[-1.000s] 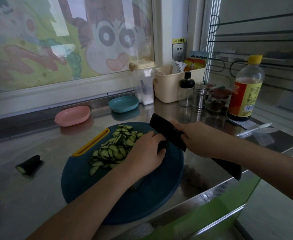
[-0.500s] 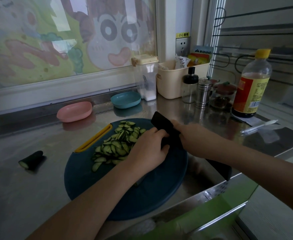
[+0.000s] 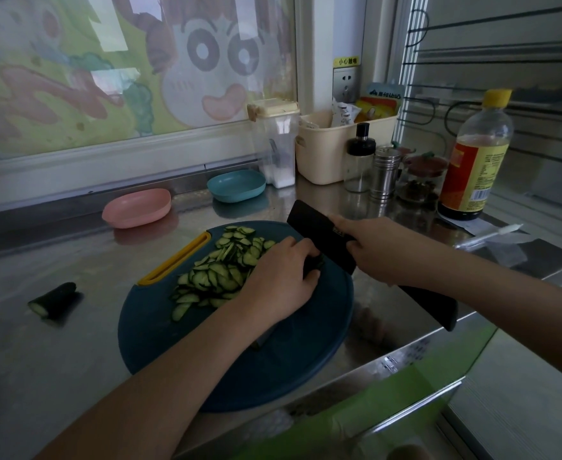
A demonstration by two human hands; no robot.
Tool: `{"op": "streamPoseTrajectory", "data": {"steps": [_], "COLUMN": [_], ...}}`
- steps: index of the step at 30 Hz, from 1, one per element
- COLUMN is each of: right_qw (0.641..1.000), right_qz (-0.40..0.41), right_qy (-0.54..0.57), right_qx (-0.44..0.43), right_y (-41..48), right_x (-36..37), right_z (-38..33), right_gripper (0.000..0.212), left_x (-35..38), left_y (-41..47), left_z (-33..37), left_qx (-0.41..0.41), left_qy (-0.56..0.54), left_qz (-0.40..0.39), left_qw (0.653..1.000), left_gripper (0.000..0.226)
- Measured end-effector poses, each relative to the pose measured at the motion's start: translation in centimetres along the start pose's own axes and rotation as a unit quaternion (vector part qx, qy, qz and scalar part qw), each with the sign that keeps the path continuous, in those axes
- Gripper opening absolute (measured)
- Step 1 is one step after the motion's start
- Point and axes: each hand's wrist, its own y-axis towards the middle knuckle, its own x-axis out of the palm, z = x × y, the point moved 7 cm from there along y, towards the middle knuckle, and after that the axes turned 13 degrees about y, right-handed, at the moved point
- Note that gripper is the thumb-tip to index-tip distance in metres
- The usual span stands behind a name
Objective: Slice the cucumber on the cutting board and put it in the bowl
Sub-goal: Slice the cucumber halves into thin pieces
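Observation:
A round dark-blue cutting board (image 3: 273,366) with a yellow handle slot lies on the steel counter. A heap of thin cucumber slices (image 3: 220,270) covers its far left part. My left hand (image 3: 279,280) curls its fingers over the dark remaining cucumber piece (image 3: 314,263) at the board's middle. My right hand (image 3: 382,250) grips a black cleaver (image 3: 313,224), whose blade stands against that piece. A cut cucumber end (image 3: 52,298) lies on the counter to the left. A pink bowl (image 3: 137,207) and a teal bowl (image 3: 236,185) sit behind the board.
At the back right stand a salt container (image 3: 278,144), a cream basket (image 3: 332,151), a glass cruet (image 3: 359,159), a steel shaker (image 3: 386,172), a spice jar (image 3: 420,180) and a sauce bottle (image 3: 475,157). The counter edge runs close below the board.
The cleaver has lifted and come down again beside my left hand's fingers. The camera has shifted slightly; the slice heap stays in place.

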Motion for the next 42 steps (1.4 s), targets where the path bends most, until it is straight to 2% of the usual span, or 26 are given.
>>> {"op": "streamPoseTrajectory", "data": {"steps": [11,20,30,42], "right_qw": [1.000,0.998,1.000,1.000], "right_qz": [-0.010,-0.026,0.000,-0.007], "right_qy": [-0.010,-0.056,-0.002,-0.007], "right_qx": [-0.008,-0.020,0.000,-0.001], "right_y": [0.5,0.5,0.1,-0.2], "right_x": [0.6,2.7,1.4,0.3], "right_z": [0.0,-1.1,-0.2,-1.0], "right_gripper": [0.062,0.056,0.059,0.054], "left_x": [0.0,-0.1,-0.1,-0.2], "left_y": [0.2,0.0,0.0,-0.1], "left_z": [0.0,0.2,0.0,-0.1], "left_qx": [0.006,0.015,0.000,-0.010], "left_qy": [-0.006,-0.015,-0.012,-0.017], "left_qz": [-0.007,-0.006,0.001,0.007], "left_qw": [1.000,1.000,1.000,1.000], "left_gripper": [0.031,0.031,0.032,0.028]}}
